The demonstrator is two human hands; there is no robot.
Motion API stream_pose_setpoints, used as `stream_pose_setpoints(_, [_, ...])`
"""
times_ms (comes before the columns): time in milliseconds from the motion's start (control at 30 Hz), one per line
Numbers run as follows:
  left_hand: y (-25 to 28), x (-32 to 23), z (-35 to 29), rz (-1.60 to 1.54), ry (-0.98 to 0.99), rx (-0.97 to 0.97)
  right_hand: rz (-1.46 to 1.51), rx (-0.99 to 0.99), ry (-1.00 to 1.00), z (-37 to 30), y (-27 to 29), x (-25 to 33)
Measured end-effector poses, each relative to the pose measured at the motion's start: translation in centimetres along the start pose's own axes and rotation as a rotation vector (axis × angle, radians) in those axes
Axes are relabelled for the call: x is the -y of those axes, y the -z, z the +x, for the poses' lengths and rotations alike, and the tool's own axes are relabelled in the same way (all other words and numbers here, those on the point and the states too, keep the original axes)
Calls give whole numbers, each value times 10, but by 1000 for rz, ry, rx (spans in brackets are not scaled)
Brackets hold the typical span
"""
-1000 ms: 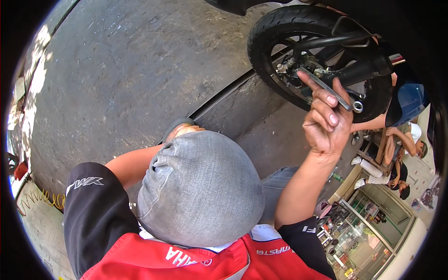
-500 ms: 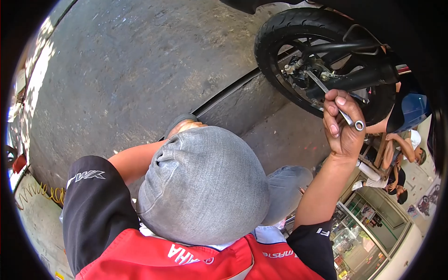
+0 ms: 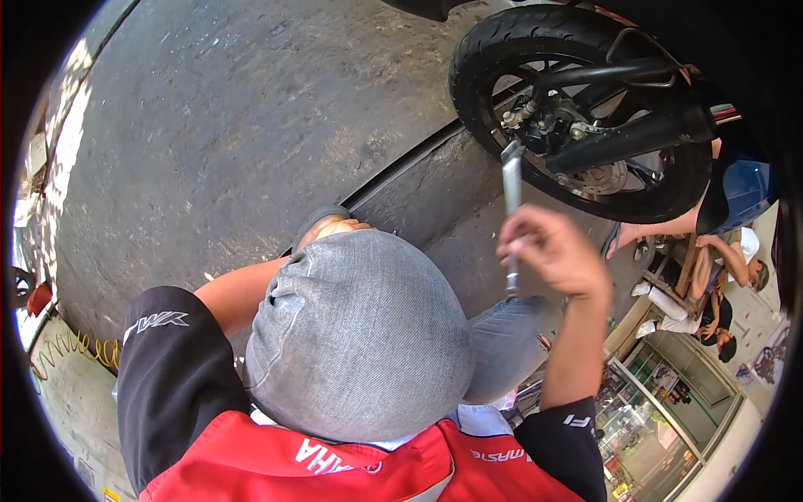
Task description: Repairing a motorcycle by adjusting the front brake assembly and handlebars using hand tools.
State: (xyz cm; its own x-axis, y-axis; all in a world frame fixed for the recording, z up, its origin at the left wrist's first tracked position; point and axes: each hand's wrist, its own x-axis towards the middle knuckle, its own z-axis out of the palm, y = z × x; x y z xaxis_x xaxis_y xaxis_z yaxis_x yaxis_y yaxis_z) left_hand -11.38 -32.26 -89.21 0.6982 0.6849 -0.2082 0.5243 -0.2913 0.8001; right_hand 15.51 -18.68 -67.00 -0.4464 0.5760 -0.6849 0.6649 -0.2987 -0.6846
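Observation:
My right hand [image 3: 559, 253] is closed around the shank of a metal combination wrench [image 3: 513, 188], blurred by motion. One end of the wrench points up toward the wheel hub, apart from it; the other sticks out below my fingers. Beyond it stands a motorcycle wheel [image 3: 489, 125] with a black tyre, spokes, a brake disc and a black tube across it. My left forearm [image 3: 242, 289] passes behind my jeans-covered knee [image 3: 360, 335], which hides the left hand and its fingers. Bare skin in a grey sandal [image 3: 322, 224] shows just past the knee.
The dark, stained floor [image 3: 234, 125] has a long groove [image 3: 410, 167] running to the tyre. A coiled yellow hose [image 3: 84, 347] lies at left. People [image 3: 723, 268] sit at far right, above a glass display case [image 3: 644, 427].
My right hand has swung left with the wrench, drawing its end away from the wheel hub. The wrench has turned more upright. The left arm has hardly moved.

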Motion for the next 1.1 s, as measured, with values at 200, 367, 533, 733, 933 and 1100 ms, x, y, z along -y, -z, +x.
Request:
stream_pose_setpoints(200, [-8, 5, 15, 10, -5, 124, 0, 154, -517, 8, -43, -196])
stream_pose_setpoints(367, [-14, 9, 17, 16, -9, 127, -236, -81, -396, -4, -14, -211])
stream_pose_setpoints(533, [-19, 14, 12, 41, 15, 119, -182, -880, -575, -51, 94, -181])
stream_pose_setpoints(733, [-15, 3, 13, 92, 34, 113, -79, -1078, 312, -69, 170, -161])
stream_pose_setpoints(933, [1, -16, 12, 102, 178, 151, 133, -1107, 174, -68, 183, -157])
stream_pose_setpoints(1100, [4, -17, 12, 118, 174, 159, -45, -1133, 141, -76, 173, -156])
